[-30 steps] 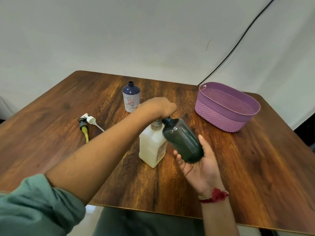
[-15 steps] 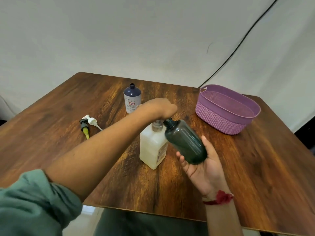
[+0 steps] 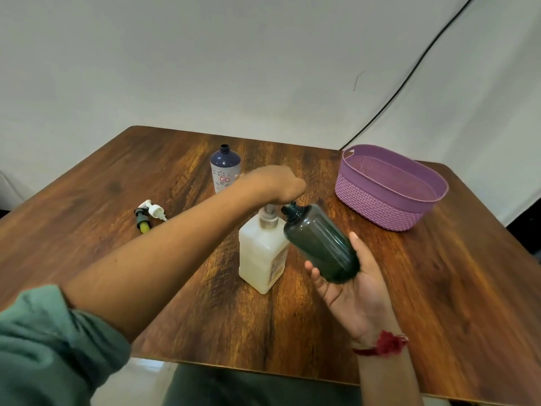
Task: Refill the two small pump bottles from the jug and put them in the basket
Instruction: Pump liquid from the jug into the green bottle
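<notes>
A white jug (image 3: 260, 259) stands at the table's middle. My left hand (image 3: 272, 183) is curled over its pump head, hiding it. My right hand (image 3: 351, 288) cradles a dark green bottle (image 3: 319, 244) with no cap, tilted so that its open neck sits right beside the jug's pump. A second small bottle (image 3: 224, 168), blue with a patterned white label and an open neck, stands upright behind the jug. The purple basket (image 3: 395, 194) sits at the right rear with nothing in it.
Two removed pump heads (image 3: 149, 213), one white and one black with a yellow tube, lie on the left of the wooden table (image 3: 205, 317). A black cable (image 3: 409, 74) runs down the white backdrop behind the basket.
</notes>
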